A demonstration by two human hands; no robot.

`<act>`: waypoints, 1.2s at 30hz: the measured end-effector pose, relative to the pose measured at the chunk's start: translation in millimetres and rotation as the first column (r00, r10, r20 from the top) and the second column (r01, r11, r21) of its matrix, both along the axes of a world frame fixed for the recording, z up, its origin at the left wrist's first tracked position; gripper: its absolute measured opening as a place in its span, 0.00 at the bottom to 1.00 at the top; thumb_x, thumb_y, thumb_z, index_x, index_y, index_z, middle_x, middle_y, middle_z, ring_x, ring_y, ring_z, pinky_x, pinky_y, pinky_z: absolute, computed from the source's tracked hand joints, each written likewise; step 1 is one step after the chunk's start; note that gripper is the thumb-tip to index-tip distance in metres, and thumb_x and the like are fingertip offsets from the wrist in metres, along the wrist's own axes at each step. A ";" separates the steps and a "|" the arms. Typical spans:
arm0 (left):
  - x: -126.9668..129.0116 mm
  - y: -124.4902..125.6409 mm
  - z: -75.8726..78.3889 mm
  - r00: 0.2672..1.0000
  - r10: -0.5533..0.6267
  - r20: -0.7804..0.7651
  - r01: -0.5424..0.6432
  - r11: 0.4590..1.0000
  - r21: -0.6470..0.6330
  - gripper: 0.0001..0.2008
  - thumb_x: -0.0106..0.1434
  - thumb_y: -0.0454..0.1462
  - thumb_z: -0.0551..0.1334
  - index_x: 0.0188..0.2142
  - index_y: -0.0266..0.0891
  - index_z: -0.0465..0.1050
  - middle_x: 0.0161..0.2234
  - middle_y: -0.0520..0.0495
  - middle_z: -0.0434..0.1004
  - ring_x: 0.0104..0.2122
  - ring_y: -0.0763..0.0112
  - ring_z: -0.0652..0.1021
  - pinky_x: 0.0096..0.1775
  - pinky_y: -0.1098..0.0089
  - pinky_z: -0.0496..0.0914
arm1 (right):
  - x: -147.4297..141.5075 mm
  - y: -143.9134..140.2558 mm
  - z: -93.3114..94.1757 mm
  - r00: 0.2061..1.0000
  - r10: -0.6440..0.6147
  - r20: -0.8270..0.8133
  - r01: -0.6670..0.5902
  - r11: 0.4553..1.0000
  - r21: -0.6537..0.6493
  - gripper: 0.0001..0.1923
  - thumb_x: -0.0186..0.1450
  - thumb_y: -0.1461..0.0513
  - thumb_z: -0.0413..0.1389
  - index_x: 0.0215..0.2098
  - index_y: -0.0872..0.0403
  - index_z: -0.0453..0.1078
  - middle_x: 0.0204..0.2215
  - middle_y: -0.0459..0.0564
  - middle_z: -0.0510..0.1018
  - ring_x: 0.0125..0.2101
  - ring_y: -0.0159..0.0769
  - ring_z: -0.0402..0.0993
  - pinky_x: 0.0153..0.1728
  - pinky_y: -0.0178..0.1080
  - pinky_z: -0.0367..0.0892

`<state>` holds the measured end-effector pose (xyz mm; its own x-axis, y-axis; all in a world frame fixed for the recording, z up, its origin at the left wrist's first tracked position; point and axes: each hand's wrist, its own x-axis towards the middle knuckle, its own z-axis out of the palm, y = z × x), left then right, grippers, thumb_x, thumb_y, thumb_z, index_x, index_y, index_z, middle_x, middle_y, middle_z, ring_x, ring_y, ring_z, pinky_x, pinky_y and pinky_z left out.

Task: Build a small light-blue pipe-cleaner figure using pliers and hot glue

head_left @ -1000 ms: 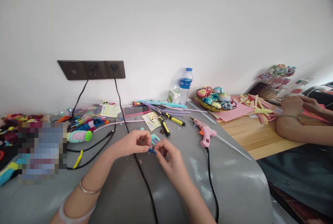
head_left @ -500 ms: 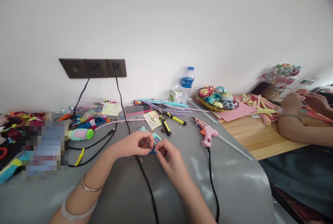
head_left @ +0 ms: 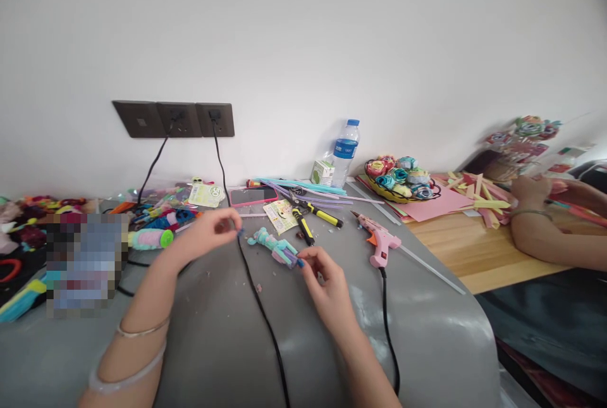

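While the left hand (head_left: 213, 228) pinches a small blue scrap (head_left: 241, 231) between thumb and fingertips, lifted off the grey table (head_left: 427, 332), the right hand (head_left: 327, 278) closes its fingertips on the near end of a little teal and purple figure (head_left: 275, 247) that lies on the table between the two hands. The scrap is tiny and only lightly nipped — it could slip from the fingers and be lost among the crumbs scattered on the grey surface. A black cable (head_left: 258, 307) runs down from the wall socket (head_left: 215, 120) right under the left hand; a wrist catching it could drag it across the figure. The pink glue gun (head_left: 379, 243) lies just beside the right hand, its nozzle pointing away, its own cord (head_left: 386, 326) passing near the right forearm — a sweep of that arm could tug the gun toward the fingers. The yellow-handled pliers (head_left: 303, 228) lie just behind the figure, near enough to be knocked. Another person's arm (head_left: 545, 237) rests on the wooden table (head_left: 455, 250), well apart.
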<state>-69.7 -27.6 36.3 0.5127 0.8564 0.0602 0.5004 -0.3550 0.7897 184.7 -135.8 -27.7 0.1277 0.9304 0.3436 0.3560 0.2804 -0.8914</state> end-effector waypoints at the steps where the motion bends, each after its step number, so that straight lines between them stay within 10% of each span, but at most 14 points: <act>1: -13.8 5.7 -0.4 0.992 0.127 -0.008 -0.126 0.990 0.070 0.07 0.57 0.41 0.60 0.32 0.40 0.70 0.31 0.50 0.73 0.29 0.69 0.70 0.33 0.71 0.63 | 2.8 1.0 -3.1 0.999 -0.027 -0.024 0.027 1.000 -0.007 0.07 0.67 0.60 0.52 0.37 0.53 0.71 0.25 0.45 0.72 0.26 0.33 0.65 0.28 0.33 0.60; 5: -55.7 22.2 -6.2 0.888 0.450 -0.098 -0.411 0.871 0.269 0.12 0.52 0.44 0.59 0.32 0.40 0.73 0.30 0.50 0.75 0.24 0.70 0.67 0.30 0.70 0.62 | 12.4 5.3 -18.0 0.987 -0.126 -0.103 0.122 0.991 -0.047 0.10 0.68 0.56 0.52 0.38 0.53 0.70 0.25 0.45 0.72 0.24 0.33 0.65 0.25 0.34 0.60; 16: -77.5 26.9 -13.3 0.848 0.476 -0.231 -0.422 0.872 0.249 0.15 0.50 0.48 0.60 0.28 0.41 0.78 0.31 0.45 0.82 0.24 0.66 0.72 0.28 0.69 0.65 | 18.2 7.7 -29.4 0.976 -0.146 -0.161 0.132 0.987 -0.092 0.13 0.69 0.52 0.51 0.40 0.54 0.68 0.23 0.44 0.69 0.23 0.33 0.64 0.24 0.34 0.59; 29: -26.8 17.3 -7.1 0.904 0.396 -0.159 -0.319 0.875 0.365 0.15 0.62 0.46 0.55 0.27 0.40 0.69 0.21 0.53 0.69 0.23 0.70 0.67 0.28 0.71 0.60 | -9.4 14.1 -8.4 0.943 -0.110 0.314 0.155 0.980 -0.123 0.14 0.63 0.56 0.59 0.45 0.51 0.73 0.37 0.48 0.77 0.25 0.33 0.67 0.27 0.35 0.60; 36: 17.9 32.3 -8.5 0.967 0.168 -0.194 -0.072 0.904 0.422 0.13 0.67 0.38 0.53 0.45 0.40 0.74 0.46 0.44 0.80 0.44 0.62 0.79 0.47 0.66 0.70 | -6.6 13.2 -14.8 0.934 -0.070 0.350 0.108 0.990 -0.092 0.11 0.63 0.60 0.57 0.44 0.51 0.73 0.34 0.46 0.76 0.25 0.33 0.69 0.27 0.35 0.61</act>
<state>-51.7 4.7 27.7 0.4484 0.8365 0.3151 0.7037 -0.5477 0.4526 178.1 -122.6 -42.5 0.1033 0.9547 0.2790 0.6657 0.1420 -0.7326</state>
